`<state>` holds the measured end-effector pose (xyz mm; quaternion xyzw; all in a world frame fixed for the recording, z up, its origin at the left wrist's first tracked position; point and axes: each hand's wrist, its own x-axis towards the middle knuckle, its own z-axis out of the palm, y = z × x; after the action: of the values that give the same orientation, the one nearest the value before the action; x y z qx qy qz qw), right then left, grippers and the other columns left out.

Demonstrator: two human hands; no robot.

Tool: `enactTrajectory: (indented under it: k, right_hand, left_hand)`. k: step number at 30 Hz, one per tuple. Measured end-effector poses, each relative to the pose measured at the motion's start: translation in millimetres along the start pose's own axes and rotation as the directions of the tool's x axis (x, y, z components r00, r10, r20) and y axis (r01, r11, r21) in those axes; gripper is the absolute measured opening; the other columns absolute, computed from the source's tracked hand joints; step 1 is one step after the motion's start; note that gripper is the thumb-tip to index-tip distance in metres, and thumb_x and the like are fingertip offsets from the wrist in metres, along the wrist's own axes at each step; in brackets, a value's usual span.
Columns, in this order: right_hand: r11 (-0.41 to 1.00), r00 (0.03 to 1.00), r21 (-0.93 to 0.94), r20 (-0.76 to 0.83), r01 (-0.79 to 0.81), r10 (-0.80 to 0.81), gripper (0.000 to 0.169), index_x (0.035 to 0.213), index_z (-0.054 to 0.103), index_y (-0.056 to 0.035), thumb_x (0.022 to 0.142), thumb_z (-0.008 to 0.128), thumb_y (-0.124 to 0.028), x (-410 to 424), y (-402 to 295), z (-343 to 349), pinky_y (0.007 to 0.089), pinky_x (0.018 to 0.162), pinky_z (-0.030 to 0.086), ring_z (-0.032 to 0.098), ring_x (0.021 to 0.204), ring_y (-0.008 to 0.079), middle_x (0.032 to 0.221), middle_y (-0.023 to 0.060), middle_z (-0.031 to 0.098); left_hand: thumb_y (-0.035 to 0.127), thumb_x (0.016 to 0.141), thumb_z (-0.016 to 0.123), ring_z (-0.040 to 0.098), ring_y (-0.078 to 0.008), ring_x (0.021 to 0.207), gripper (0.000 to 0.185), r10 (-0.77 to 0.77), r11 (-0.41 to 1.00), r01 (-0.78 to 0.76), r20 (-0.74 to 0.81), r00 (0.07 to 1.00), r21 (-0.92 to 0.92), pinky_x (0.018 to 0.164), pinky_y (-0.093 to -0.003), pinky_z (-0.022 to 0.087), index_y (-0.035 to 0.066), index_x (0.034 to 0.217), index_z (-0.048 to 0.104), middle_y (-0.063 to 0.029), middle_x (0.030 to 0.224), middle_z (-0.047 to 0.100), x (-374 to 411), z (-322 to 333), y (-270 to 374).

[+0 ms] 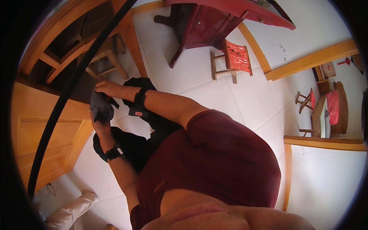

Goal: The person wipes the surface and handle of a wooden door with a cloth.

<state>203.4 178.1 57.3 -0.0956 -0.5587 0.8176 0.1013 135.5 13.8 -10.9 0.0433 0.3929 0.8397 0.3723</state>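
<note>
A dark grey-blue cloth (pixel 100 107) is bunched between my two hands, in front of a wooden cabinet with glass panes. My left hand (pixel 100 125) is under the lower part of the cloth, which covers most of its fingers. At the upper edge of the cloth, my right hand (pixel 107 87) grips the fabric with its fingers closed. Black straps circle both wrists, and a small dark box (pixel 138 112) is fixed at the right one. My legs in black trousers (pixel 123 143) are below my arms.
The glazed wooden cabinet (pixel 54 126) stands close at the left. A dark red wooden piece of furniture (pixel 212 28) and a small stool with a red woven seat (pixel 237 57) stand at the top. Light fabric, possibly a trouser leg (pixel 72 210), lies lower left.
</note>
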Motion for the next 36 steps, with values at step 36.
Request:
enactTrajectory:
  k: [36]
  right_hand:
    - [0.819,0.904,-0.469,-0.093,0.330,-0.417,0.023,0.101,0.057,0.0008,0.093,0.049,-0.019,35.8,30.1,37.5,0.0242,0.077,0.041,0.051,0.083,0.0104,0.091,0.0029,0.057]
  left_hand:
    - [0.057,0.086,0.047,0.047,-0.0239,0.111,0.060,0.126,0.992,-0.105,-0.386,0.914,0.073,0.092,-0.0404,0.039,0.009,0.122,0.047,-0.0081,0.118,0.051,-32.4,-19.6,10.3]
